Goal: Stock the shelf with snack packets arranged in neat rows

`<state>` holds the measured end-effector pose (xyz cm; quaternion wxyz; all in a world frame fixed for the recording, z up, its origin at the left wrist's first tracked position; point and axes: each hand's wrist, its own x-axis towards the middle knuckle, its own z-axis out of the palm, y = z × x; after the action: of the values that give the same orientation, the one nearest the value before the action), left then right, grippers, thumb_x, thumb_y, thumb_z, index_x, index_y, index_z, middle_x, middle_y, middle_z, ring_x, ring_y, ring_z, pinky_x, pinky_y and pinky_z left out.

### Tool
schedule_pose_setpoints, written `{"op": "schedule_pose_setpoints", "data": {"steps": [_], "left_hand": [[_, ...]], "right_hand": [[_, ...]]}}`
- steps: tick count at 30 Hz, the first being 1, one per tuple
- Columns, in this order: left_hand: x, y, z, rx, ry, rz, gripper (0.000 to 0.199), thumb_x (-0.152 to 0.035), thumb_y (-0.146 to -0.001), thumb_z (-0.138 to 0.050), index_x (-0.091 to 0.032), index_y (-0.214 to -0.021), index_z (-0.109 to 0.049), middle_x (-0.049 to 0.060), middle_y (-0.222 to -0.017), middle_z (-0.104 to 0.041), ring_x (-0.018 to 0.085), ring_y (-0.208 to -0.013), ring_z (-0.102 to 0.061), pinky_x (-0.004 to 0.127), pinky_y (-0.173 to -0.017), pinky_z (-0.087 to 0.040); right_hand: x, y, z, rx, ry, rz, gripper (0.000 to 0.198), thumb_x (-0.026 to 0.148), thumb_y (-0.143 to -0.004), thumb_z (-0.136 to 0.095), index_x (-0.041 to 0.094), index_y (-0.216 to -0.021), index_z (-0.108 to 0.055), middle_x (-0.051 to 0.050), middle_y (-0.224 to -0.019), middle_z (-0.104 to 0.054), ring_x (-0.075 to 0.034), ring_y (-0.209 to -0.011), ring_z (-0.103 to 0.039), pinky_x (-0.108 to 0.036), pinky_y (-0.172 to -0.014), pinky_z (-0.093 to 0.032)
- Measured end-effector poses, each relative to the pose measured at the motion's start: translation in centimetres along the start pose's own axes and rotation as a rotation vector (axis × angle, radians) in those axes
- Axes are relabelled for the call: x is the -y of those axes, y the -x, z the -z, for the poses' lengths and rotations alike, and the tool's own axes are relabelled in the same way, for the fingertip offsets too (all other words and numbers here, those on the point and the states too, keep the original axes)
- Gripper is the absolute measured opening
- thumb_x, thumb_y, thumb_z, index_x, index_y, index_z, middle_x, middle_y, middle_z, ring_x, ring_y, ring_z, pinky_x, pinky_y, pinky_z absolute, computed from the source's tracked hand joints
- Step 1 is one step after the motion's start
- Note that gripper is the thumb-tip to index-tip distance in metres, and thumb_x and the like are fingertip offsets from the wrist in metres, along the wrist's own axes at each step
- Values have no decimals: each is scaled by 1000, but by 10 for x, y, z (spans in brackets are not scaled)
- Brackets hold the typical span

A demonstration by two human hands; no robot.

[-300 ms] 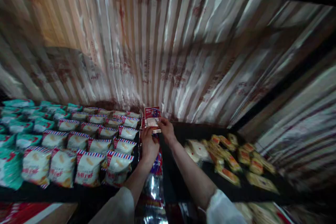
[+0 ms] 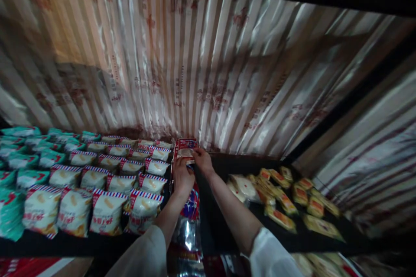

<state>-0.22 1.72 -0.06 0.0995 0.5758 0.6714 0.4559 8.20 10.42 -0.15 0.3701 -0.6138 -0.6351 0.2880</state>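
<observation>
A red package [image 2: 186, 143] with a blue figure and a pale panel lies at the back of the black shelf, close to the striped sheeting. My left hand [image 2: 183, 178] is at its near left side, fingers bent over the near edge. From the right, my right hand [image 2: 203, 161] pinches its right edge with thumb and fingers. Beneath my left hand and forearm runs a row of shiny red and blue packs [image 2: 192, 202], partly hidden. White snack bags [image 2: 141, 210] with red and blue striped tops stand just left of my left hand.
Green bags [image 2: 11, 214] fill the far left. To the right lie yellow packs [image 2: 281, 216] and a white pack [image 2: 246, 187] on the black shelf [image 2: 216, 220]. Striped plastic sheeting [image 2: 195, 60] hangs behind, a dark post [image 2: 351, 93] stands right, and more goods show below the front edge.
The view has shifted slightly, so most things sit a little lower and further left. The red package looks flatter against the shelf, with both hands still at it.
</observation>
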Motion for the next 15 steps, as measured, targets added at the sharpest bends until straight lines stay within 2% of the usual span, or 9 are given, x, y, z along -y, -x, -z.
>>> {"op": "schedule_pose_setpoints", "data": {"steps": [5, 7, 11, 15], "left_hand": [[7, -2, -5, -12, -14, 0, 42, 0, -66, -41, -11, -101, -61, 11, -108, -61, 23, -117, -47, 42, -109, -29], [9, 0, -8, -13, -8, 5, 42, 1, -66, -40, -12, -100, -61, 11, -108, -61, 22, -118, -46, 43, -109, -29], [11, 1, -10, -2, -27, 28, 42, 0, -67, -40, -9, -103, -59, 13, -113, -58, 25, -122, -42, 43, -109, -30], [10, 2, -9, 36, -49, 18, 39, -1, -67, -41, -8, -101, -59, 14, -111, -59, 25, -120, -44, 42, -108, -31]], "right_hand": [[15, 6, 0, 26, 349, 47, 29, 27, -84, -47, 17, -104, -65, -9, -102, -68, -19, -95, -62, -27, -83, -44], [17, 8, -2, 7, 452, 84, 30, 28, -83, -48, 16, -105, -65, -11, -105, -66, -22, -102, -59, -31, -88, -42], [19, 2, -7, -9, 563, 263, 32, 24, -83, -47, 15, -108, -64, -12, -117, -61, -22, -115, -49, -34, -101, -31], [26, -15, -16, 61, 601, 416, 36, 23, -86, -41, 16, -116, -60, -10, -125, -57, -20, -122, -43, -36, -106, -24]]}}
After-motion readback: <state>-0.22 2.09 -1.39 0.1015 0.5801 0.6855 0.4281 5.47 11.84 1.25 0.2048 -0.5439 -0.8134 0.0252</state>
